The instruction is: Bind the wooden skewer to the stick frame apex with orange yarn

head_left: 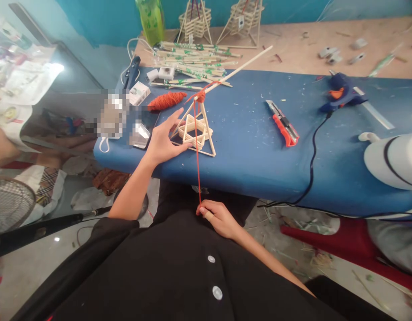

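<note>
A small pyramid frame of wooden sticks (198, 132) stands near the front edge of the blue table (246, 147). A long stick (241, 67) is tied to its top with red thread. My left hand (164, 139) rests against the frame's left side with fingers spread, steadying it. A red thread (197, 156) runs taut from the frame's top down over the table edge to my right hand (217, 217), which pinches its end in front of my lap.
A skein of orange thread (167, 100) lies behind the frame. A red utility knife (282, 123) and a blue glue gun (341, 92) with a black cord lie to the right. Bundled sticks (192, 60) and two finished stick frames stand at the back. A fan sits at lower left.
</note>
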Tool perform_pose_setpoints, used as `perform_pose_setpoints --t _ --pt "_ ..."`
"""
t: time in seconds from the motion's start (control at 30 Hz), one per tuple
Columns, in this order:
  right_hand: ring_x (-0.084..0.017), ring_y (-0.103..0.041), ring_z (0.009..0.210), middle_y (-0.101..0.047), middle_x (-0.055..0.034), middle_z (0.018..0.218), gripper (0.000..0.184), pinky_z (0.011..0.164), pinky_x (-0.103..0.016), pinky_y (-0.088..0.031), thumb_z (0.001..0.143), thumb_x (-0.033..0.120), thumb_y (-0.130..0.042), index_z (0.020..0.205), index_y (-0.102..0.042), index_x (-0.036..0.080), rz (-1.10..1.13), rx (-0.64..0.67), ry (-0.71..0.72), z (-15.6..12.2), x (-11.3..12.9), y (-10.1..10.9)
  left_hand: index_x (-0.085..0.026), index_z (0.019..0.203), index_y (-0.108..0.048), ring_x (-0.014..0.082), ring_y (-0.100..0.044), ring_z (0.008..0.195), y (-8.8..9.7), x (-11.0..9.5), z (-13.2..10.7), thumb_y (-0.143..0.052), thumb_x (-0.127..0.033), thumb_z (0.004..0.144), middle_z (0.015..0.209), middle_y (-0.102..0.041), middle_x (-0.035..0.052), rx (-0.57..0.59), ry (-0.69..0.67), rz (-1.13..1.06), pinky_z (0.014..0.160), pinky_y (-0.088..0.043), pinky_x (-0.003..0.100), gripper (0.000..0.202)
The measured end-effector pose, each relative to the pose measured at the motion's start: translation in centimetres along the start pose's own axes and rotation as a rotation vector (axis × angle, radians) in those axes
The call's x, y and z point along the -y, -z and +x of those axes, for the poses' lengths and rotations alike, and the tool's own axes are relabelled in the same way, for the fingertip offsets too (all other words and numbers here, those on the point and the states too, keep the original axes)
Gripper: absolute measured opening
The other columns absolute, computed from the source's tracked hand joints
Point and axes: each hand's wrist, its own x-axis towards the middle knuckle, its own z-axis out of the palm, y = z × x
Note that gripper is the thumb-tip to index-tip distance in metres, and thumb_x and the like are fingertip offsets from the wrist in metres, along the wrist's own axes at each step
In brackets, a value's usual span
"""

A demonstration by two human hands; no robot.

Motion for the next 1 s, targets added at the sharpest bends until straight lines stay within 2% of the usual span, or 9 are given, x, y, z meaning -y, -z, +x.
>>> perform_pose_setpoints --t 0.17,0.33,0.53,0.7,1.0 --pt "-0.019 -0.068 0.082 -0.074 -0.0072 0.088 0.052 0.080 -0.032 -0.051 0.112 0.057 -0.048 0.085 -0.071 0.018 -0.011 -0.040 -0.027 -0.3 -1.0 -0.1 -0.021 0.164 -0.051 0.0217 -0.080 0.107 -0.1 0.3 -0.1 -0.093 -0.038 0.075 0.125 -0.083 0.0085 -0.020 0.032 -0.082 0.106 -0.064 0.036 0.100" --pt "-0.019 -0.067 0.082 -0.074 -0.0068 0.088 0.046 0.080 -0.032 -0.050 0.111 0.050 -0.050 0.087 -0.071 0.018 -0.014 -0.078 -0.039 -0.1 -1.6 0.0 -0.020 0.165 -0.049 0.0219 -0.081 0.107 -0.1 0.6 -0.3 -0.093 -0.044 0.077 0.130 -0.082 0.0126 -0.028 0.071 -0.196 0.099 -0.068 0.034 0.102" --pt "-0.019 -0.068 0.084 -0.074 -0.0070 0.090 0.041 0.081 -0.032 -0.050 0.110 0.048 -0.051 0.088 -0.071 0.019 -0.006 -0.106 -0.045 0.2 -2.3 -0.1 -0.022 0.165 -0.050 0.0207 -0.082 0.108 0.0 1.1 -0.4 -0.096 -0.041 0.075 0.131 -0.082 0.0100 -0.009 0.098 -0.274 0.098 -0.068 0.029 0.103" --pt "-0.019 -0.068 0.084 -0.074 -0.0066 0.090 0.038 0.081 -0.032 -0.050 0.109 0.046 -0.052 0.088 -0.071 0.020 -0.011 -0.107 -0.041 0.5 -2.5 -0.3 -0.023 0.165 -0.052 0.0222 -0.082 0.113 -0.1 1.3 -0.2 -0.097 -0.035 0.074 0.130 -0.082 0.0090 -0.020 0.083 -0.273 0.100 -0.068 0.029 0.102" --pt "-0.019 -0.068 0.083 -0.074 -0.0060 0.089 0.037 0.081 -0.031 -0.051 0.110 0.044 -0.052 0.089 -0.070 0.019 -0.017 -0.101 -0.009 0.9 -2.4 -0.8 -0.027 0.162 -0.054 0.0239 -0.080 0.120 -0.7 2.0 -0.3 -0.097 -0.036 0.075 0.132 -0.081 0.0077 -0.042 0.020 -0.226 0.102 -0.068 0.030 0.098"
